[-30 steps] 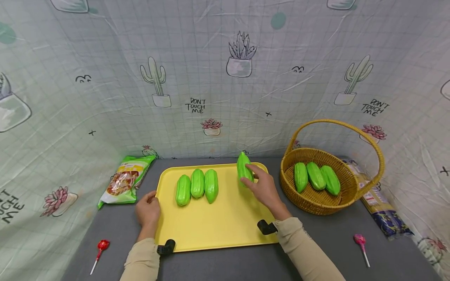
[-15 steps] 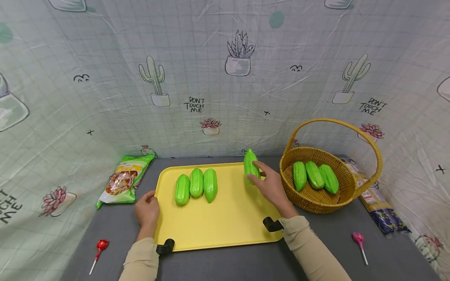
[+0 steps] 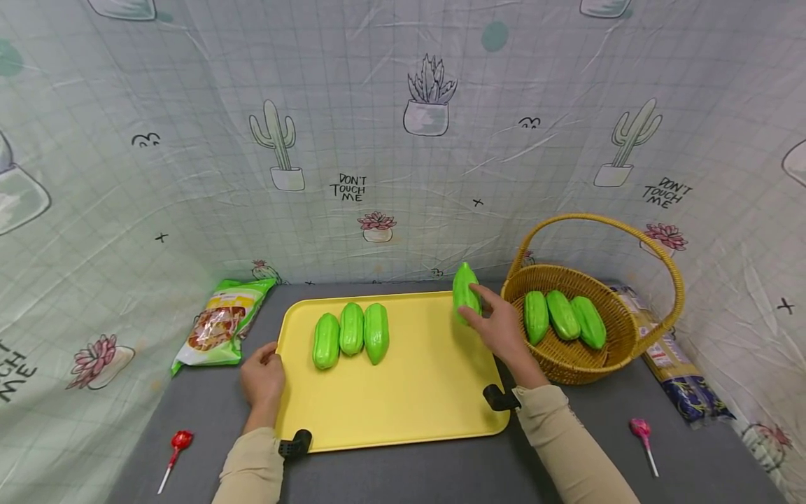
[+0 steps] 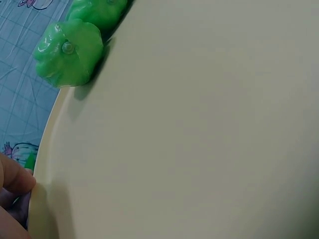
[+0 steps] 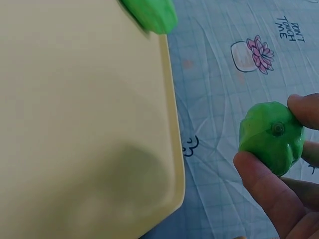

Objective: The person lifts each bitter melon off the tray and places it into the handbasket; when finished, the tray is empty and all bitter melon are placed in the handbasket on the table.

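My right hand [image 3: 504,330] holds a glossy, ribbed green fruit [image 3: 464,292] between thumb and fingers, above the tray's back right corner. In the right wrist view the blunt end of this fruit [image 5: 271,137] shows, with fingertips on both sides. At the left side, my left hand [image 3: 263,378] pinches the rim of a yellow tray [image 3: 390,413]; thumb and fingers are at that rim in the left wrist view. Three similar green fruits [image 3: 351,329] lie side by side on the tray's left half. Several more fruits [image 3: 563,315] are in a wicker basket [image 3: 554,367] to the right.
The basket's tall handle [image 3: 676,280] arches over it. A packet of pasta [image 3: 686,381] lies behind and right of the basket. At the left is a green snack bag [image 3: 223,322]. A red lollipop [image 3: 178,448] and a pink lollipop [image 3: 644,441] lie near the front. Printed cloth hangs behind.
My right hand has moved right with the green fruit, from over the tray toward the basket. My left hand has stayed at the tray's left rim.
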The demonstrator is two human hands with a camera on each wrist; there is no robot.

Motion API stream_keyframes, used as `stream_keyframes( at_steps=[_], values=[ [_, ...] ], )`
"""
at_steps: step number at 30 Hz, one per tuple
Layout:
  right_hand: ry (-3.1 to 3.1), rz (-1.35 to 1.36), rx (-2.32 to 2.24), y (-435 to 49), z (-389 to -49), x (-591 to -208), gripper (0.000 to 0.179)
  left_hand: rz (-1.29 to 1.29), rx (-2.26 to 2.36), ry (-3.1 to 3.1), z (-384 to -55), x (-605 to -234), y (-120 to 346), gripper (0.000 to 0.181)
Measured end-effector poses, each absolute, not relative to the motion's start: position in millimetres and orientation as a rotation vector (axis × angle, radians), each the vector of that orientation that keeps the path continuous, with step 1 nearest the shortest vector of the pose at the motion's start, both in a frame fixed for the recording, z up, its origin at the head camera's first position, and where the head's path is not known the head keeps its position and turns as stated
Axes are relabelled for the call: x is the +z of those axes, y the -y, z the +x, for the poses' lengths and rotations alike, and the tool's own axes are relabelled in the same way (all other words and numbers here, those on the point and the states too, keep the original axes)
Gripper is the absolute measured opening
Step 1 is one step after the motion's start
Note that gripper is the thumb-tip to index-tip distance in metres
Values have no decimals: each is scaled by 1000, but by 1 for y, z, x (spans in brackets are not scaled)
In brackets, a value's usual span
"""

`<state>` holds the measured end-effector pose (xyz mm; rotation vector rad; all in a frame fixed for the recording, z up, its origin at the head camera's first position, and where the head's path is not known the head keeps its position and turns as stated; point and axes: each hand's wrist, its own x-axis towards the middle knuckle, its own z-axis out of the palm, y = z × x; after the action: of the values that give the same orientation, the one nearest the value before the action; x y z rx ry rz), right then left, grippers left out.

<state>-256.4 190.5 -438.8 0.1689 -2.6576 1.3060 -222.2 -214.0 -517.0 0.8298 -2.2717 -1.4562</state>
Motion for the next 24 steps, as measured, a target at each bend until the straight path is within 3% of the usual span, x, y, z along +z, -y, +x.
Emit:
stream_keyframes(
  at_steps=[24],
  values=[
    [2645, 131, 1244, -220, -258, -439, 61, 844, -1410, 2289, -222, -517, 213, 39]
  ],
)
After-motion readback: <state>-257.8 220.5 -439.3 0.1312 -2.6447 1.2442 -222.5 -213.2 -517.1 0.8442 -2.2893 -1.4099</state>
